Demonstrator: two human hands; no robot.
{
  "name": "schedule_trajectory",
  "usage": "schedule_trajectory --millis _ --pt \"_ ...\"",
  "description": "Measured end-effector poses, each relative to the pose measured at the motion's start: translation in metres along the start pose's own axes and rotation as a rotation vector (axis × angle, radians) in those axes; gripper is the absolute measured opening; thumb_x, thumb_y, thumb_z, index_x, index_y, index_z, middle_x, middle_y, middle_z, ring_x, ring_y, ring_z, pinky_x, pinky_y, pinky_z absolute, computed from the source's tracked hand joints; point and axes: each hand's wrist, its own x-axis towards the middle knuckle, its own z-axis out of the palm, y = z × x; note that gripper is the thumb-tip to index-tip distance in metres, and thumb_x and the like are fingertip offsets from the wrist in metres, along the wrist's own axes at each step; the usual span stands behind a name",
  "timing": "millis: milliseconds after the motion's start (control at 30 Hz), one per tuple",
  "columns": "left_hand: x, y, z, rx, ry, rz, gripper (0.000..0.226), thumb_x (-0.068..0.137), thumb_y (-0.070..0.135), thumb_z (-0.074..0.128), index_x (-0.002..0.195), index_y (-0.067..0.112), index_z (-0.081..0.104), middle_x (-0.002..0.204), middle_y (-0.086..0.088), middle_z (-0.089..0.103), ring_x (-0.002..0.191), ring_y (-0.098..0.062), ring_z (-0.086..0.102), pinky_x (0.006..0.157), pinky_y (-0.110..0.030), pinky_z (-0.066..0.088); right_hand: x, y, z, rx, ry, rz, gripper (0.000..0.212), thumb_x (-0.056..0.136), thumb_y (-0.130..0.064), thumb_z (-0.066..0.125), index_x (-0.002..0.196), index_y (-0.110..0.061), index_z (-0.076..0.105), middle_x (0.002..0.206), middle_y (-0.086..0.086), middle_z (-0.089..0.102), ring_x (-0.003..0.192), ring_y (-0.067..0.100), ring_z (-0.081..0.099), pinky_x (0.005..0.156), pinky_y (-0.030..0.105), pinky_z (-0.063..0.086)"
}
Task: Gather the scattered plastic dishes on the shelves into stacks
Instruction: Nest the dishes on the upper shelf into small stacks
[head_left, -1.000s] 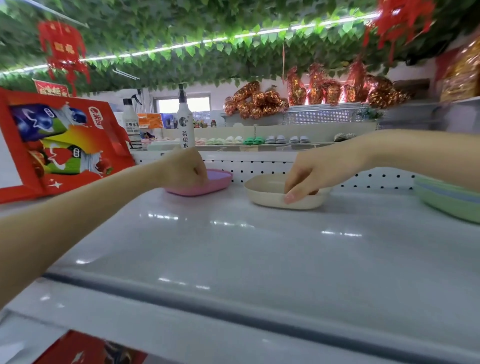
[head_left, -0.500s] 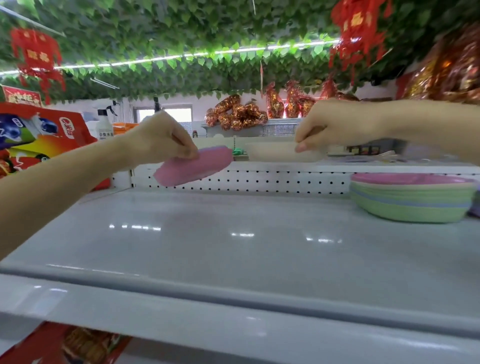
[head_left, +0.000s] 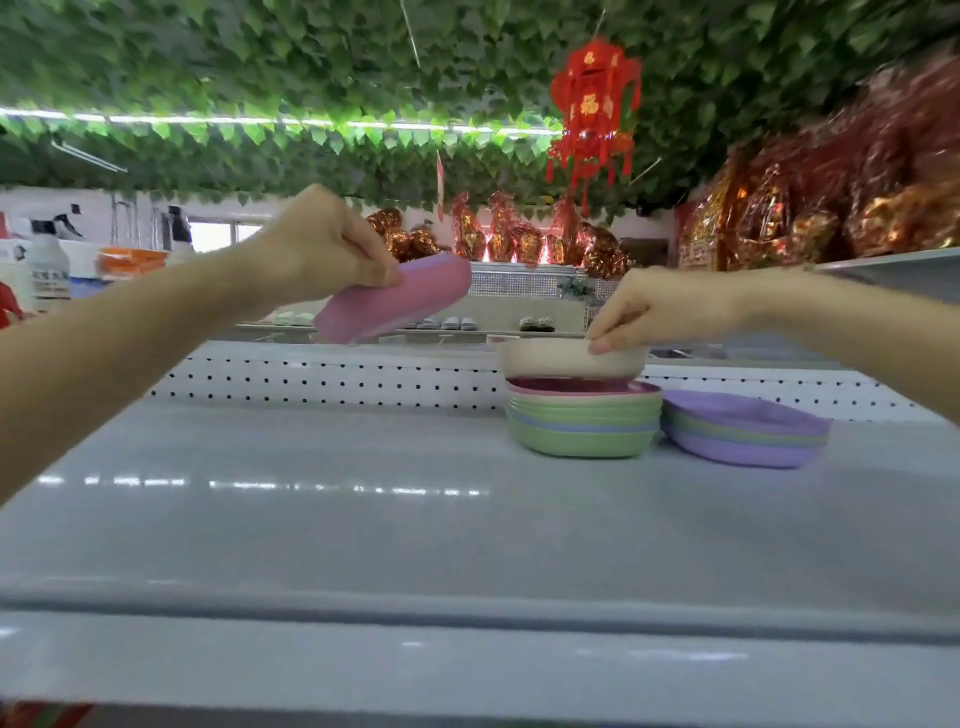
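Dishes over the shelf.
The left grip pinched a pink dish; right grip pinched a cream dish just above the green stack, purple stack beside it.

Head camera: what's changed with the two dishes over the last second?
The right hand lifted the cream dish off the shelf and carried it right, to just above the stack of dishes. The left hand lifted the pink dish too and holds it tilted in the air. Both hands keep their grip; the stack sits as before.
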Motion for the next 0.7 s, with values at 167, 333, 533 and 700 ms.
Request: schedule_trajectory --millis 167,333,533,700 --pt "0.004 0.02 0.024 0.02 -0.063 0.05 0.016 0.077 0.007 0.072 0.09 0.017 0.072 0.081 0.007 0.066 0.079 -0.001 0.058 0.068 -0.01 0.041 -0.014 0.019 0.009 0.136 -0.091 0.109 0.029 0.094 -0.032 0.049 0.106 -0.015 0.07 0.096 -0.004 0.073 0.085 0.003 0.068 0.084 0.027 0.055" --pt "0.007 0.032 0.034 -0.011 -0.092 0.138 0.01 0.077 0.007 0.072 0.087 0.011 0.073 0.077 0.01 0.065 0.075 -0.001 0.06 0.058 0.001 0.043 -0.031 0.009 -0.011 0.208 0.43 -0.003 0.029 0.081 -0.037 0.062 0.108 -0.027 0.066 0.104 -0.013 0.068 0.088 -0.01 0.062 0.087 0.012 0.048" --pt "0.014 0.044 0.052 -0.019 -0.15 0.282 0.009 0.075 0.01 0.074 0.081 0.016 0.074 0.074 0.014 0.067 0.068 0.004 0.065 0.071 -0.01 0.052 -0.035 -0.008 -0.016 0.214 0.368 -0.032 0.067 0.069 -0.049 0.061 0.131 -0.025 0.05 0.126 -0.011 0.056 0.114 0.001 0.053 0.098 0.018 0.041" --pt "0.019 0.05 0.079 -0.045 -0.244 0.355 0.013 0.075 0.006 0.074 0.075 0.019 0.072 0.073 0.013 0.067 0.065 0.006 0.064 0.066 -0.007 0.05 -0.032 -0.001 -0.004 0.128 0.306 -0.022 0.032 0.084 -0.033 0.062 0.109 -0.013 0.067 0.106 0.001 0.068 0.095 0.015 0.062 0.087 0.031 0.05"
